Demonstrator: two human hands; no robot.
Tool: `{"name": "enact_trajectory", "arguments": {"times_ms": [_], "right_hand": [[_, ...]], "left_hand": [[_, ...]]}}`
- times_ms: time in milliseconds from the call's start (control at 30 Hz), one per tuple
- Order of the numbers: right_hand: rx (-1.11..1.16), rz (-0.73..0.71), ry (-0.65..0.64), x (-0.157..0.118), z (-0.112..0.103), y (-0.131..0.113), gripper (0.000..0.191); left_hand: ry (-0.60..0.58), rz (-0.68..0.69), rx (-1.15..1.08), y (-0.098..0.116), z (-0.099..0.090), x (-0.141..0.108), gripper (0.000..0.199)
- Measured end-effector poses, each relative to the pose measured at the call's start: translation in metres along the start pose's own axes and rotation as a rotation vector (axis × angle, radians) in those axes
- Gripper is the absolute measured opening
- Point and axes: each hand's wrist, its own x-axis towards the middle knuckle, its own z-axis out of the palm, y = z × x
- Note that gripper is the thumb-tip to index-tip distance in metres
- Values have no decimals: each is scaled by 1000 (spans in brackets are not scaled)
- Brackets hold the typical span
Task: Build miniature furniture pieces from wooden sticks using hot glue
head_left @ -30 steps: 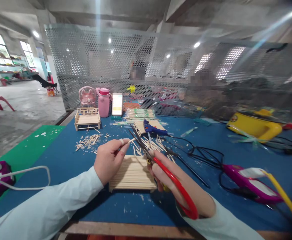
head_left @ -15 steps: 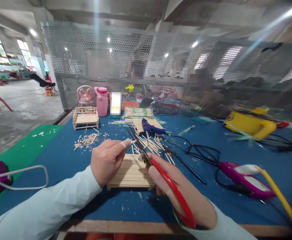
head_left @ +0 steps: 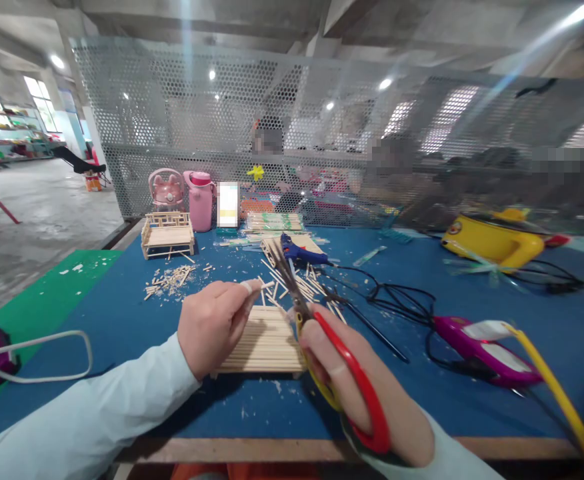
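Between its thumb and index finger, my left hand pinches a short wooden stick, whose tip sticks out to the right. My right hand grips red-handled scissors with the blades pointing up and away, close to the stick's tip. Under both hands lies a small platform of wooden sticks, partly covered by them. Loose sticks are scattered behind it. A blue glue gun rests on another stick panel further back.
A small stick-built bed frame stands at the back left, near a pink bottle. Stick offcuts lie in a pile before it. To the right are black cables, a purple device and a yellow pot.
The scissors have swung away from the stick to the right and turned more upright, with the yellow lower handle now showing. My left hand keeps its pinch on the stick.
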Motion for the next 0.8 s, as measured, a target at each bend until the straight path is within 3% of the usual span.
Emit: {"name": "enact_trajectory", "arguments": {"times_ms": [100,333,800], "right_hand": [[38,51,-24,-1,-11,7,43],[-38,-42,-268,-3,-21,0,40],[-40,-66,-287,-5,-13,5,40]], "left_hand": [[-27,-44,-62,0,0,2,18],[-90,-65,-226,5,-4,4,18],[-113,-84,-318,7,-6,5,20]]}}
